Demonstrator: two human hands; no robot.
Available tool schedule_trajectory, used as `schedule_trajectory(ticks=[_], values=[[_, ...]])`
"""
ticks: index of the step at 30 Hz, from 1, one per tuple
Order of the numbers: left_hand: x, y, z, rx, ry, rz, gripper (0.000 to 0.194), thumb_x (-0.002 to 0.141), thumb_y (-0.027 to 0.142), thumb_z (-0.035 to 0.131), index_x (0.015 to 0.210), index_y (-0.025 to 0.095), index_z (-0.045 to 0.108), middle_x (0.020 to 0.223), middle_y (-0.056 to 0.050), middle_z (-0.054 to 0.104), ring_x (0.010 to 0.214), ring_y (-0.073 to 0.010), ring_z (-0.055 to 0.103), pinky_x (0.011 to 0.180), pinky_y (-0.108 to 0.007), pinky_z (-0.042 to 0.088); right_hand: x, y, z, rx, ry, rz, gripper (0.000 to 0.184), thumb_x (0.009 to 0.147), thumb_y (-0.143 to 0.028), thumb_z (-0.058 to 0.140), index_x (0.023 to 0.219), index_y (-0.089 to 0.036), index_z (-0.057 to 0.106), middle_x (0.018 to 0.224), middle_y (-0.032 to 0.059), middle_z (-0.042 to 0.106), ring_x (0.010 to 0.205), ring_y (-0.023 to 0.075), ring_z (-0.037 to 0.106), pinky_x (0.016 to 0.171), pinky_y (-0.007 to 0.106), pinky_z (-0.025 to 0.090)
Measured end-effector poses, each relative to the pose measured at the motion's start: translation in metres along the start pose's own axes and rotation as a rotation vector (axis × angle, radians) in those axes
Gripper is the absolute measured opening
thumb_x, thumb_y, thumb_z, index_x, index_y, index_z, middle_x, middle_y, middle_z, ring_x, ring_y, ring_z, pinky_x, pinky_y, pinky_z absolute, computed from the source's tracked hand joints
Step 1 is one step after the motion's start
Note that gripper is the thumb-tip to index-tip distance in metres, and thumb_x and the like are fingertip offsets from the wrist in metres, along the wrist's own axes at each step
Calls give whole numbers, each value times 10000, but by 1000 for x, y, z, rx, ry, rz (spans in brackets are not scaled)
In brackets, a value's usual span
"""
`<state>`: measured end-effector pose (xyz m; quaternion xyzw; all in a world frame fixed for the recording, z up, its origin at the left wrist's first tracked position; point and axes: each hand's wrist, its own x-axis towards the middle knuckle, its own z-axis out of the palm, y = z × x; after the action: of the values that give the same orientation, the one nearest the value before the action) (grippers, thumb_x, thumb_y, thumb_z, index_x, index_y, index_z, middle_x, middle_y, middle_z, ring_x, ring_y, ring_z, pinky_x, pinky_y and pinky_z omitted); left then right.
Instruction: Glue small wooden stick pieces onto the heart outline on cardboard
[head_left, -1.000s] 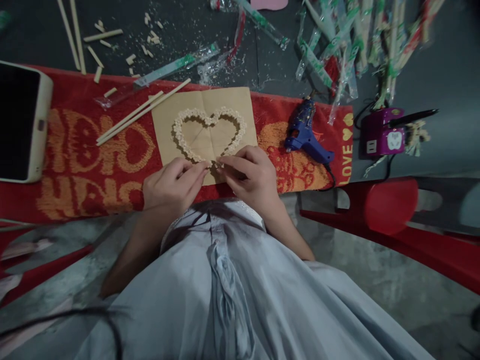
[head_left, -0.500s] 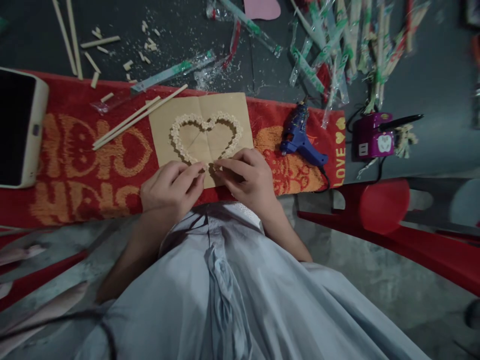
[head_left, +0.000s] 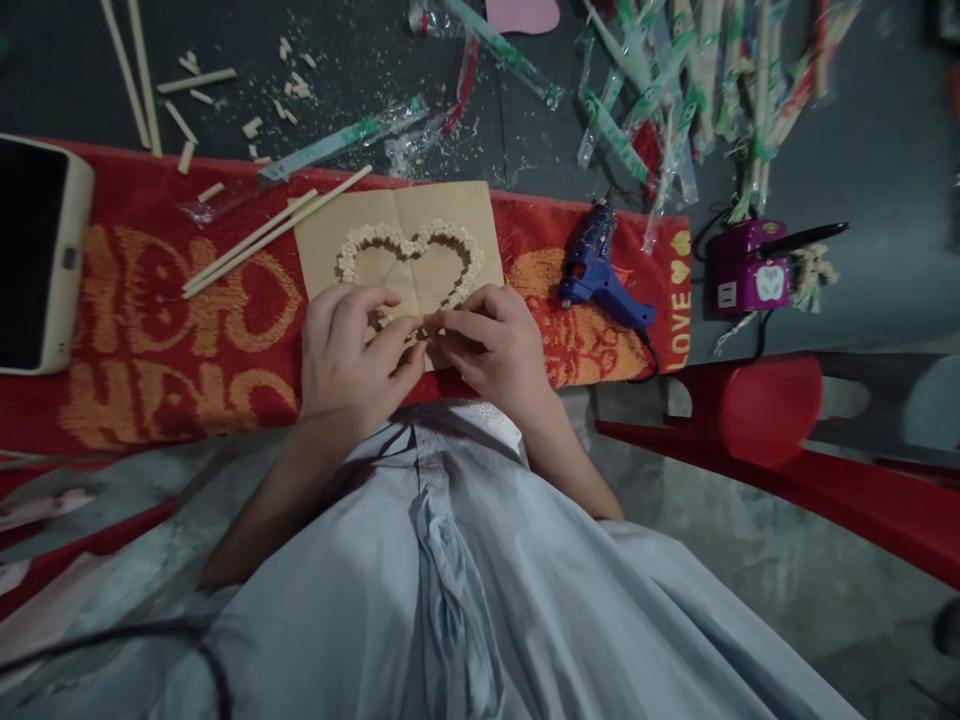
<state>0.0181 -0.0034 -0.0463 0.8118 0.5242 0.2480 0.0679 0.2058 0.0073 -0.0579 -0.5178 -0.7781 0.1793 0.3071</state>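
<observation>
A heart outline (head_left: pixel 466 245) built of small pale pieces, like cut bits of wooden stick, lies on a creased sheet of brown paper (head_left: pixel 319 240). My left hand (head_left: pixel 352 345) covers the heart's lower left side, its fingers curved and apart, the fingertips close to the bottom point. From the other side, my right hand (head_left: pixel 495 345) has its thumb and fingers pinched together at that bottom point. Whatever sits between those fingertips is too small and hidden to make out. A blue glue gun (head_left: pixel 600 270) rests on the red towel (head_left: pixel 247 330), right of the paper.
Two chopsticks (head_left: pixel 277 235) lie across the paper's left edge. Cut stick pieces (head_left: pixel 292 85) and crumbs litter the dark table behind. At the left is a phone (head_left: pixel 41 255). Wrapped chopsticks (head_left: pixel 675 80), a purple box (head_left: pixel 750 270) with a pen, and a red chair (head_left: pixel 772 410) are rightward.
My left hand has moved up and rightward over the lower left of the heart, its fingers spreading from a pinch. My right hand stays pinched at the point. The view shifted slightly.
</observation>
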Motion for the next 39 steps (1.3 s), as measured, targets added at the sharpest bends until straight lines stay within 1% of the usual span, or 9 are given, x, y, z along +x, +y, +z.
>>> schedule_trajectory(ticks=[5,14,19,22,25,27,30,35,39], values=[[3,-1,1,-10,-11,40,262,824,205,662,1077,271,672,1246,-116,611,1251,-332,527,1052,-529,460,0,4,0,-28,17,-59,169,946,-296,617,995,-234,767,859,46,601,812,170,522,756,334,429],[5,1,1,-13,-35,29,211,839,206,650,1033,284,679,1271,-99,608,1277,-333,516,1071,-547,447,1,9,-6,75,-47,-73,263,932,-350,634,1142,-204,692,943,68,640,893,193,574,796,345,481],[7,2,1,-24,-55,18,147,853,219,646,982,273,691,1265,-96,613,1281,-328,512,1068,-533,452,4,14,-10,39,-51,-93,209,940,-230,582,1110,-191,698,951,74,626,907,196,563,803,342,481],[9,1,1,-33,-54,16,99,867,231,639,946,261,691,1237,-90,625,1268,-320,524,1067,-527,456,7,16,-12,32,-88,-89,218,956,-220,547,1116,-205,695,949,69,609,917,198,553,813,348,474],[11,1,1,1,-22,60,64,885,241,635,919,250,688,1200,-72,648,1243,-294,538,1059,-495,474,9,16,-12,22,-129,-81,221,967,-218,522,1094,-224,703,936,59,599,902,192,544,804,344,469],[13,2,0,32,-2,86,56,899,251,630,900,234,683,1180,-63,660,1223,-275,547,1048,-468,486,11,17,-12,9,-131,-86,216,962,-206,521,1057,-227,714,921,53,595,882,186,538,793,335,464],[16,5,-1,45,-28,71,84,912,264,617,878,215,676,1175,-54,668,1225,-257,549,1052,-449,482,12,19,-11,-2,-105,-115,216,948,-180,524,1026,-223,720,898,46,587,856,177,532,777,319,455],[18,9,0,48,-48,34,87,899,272,632,853,209,669,1162,-47,676,1233,-262,555,1067,-455,466,12,21,-10,23,-121,-120,229,941,-156,510,1025,-220,714,892,43,564,854,175,521,768,310,437],[16,8,2,43,1,22,58,881,272,658,867,217,673,1152,-70,683,1217,-294,567,1048,-491,478,12,21,-9,40,-128,-113,210,951,-180,525,1037,-220,712,879,39,541,847,174,509,761,307,425]])
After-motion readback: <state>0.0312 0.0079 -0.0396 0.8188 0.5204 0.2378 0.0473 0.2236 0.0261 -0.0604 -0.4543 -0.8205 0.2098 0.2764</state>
